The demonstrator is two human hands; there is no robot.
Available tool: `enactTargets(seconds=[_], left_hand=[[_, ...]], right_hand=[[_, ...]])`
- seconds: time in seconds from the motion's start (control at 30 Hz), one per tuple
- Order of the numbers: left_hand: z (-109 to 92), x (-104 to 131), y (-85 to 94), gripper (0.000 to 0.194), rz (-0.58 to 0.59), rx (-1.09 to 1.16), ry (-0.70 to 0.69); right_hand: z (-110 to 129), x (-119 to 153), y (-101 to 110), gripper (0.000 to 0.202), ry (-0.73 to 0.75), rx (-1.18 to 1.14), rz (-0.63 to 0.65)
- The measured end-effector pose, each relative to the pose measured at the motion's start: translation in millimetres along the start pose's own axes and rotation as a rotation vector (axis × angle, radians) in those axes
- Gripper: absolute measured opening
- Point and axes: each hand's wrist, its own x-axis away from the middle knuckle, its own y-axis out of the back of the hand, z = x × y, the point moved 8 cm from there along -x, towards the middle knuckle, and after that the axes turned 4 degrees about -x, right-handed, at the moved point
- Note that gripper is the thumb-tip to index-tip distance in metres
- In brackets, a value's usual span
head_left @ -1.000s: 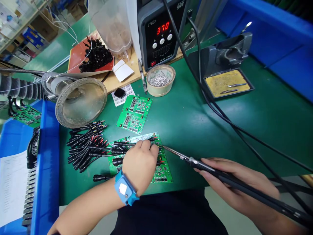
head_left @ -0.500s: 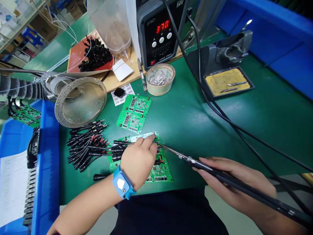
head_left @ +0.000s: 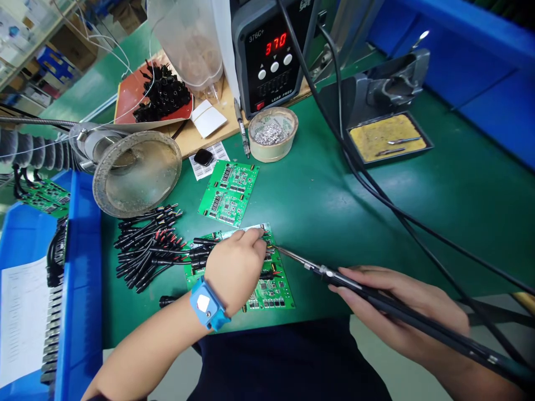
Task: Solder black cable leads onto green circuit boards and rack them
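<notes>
My left hand point(head_left: 236, 264), with a blue wrist strap point(head_left: 208, 304), lies over a green circuit board point(head_left: 278, 292). Its fingers are closed on a black cable, whose thin wire ends show just past the fingertips; the grip itself is partly hidden. In my right hand point(head_left: 401, 303) is a black soldering iron point(head_left: 359, 288), its tip touching or very close to those wire ends at the board's right side. Other black cables point(head_left: 198, 256) lie across the board's left part. Above it rests a second green board point(head_left: 229, 192) with digit displays.
A pile of black cables point(head_left: 146, 250) lies left, beside a fume-extractor hood point(head_left: 137, 175) and a blue bin point(head_left: 83, 267). Behind stand a soldering station point(head_left: 271, 61) reading 370, a bowl point(head_left: 273, 150) of solder bits and an iron stand with a yellow sponge point(head_left: 376, 136). The iron's cord point(head_left: 397, 209) crosses the right side.
My left hand has shifted very slightly to the left. The iron tip stays at the wire ends, and the station's display has settled from a blurred reading to 370.
</notes>
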Motion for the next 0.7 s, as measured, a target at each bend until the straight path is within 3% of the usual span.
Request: enactTargets(seconds=[0.27,0.5,0.7], left_hand=[[5.8,-7.2,-0.6,0.014,0.089,0.052,0.033],[6.4,-7.8,-0.9,0.015,0.094,0.051,0.032],[7.4,-5.5,-1.8,0.015,0.109,0.081,0.052]], right_hand=[[-3.0,-1.2,-0.3,0.021,-0.019,-0.028,0.024],[-10.0,0.5,1.8,0.015,-0.129,-0.02,0.004],[-6.8,-0.1,-1.8,0.018,-0.072,-0.028,0.022]])
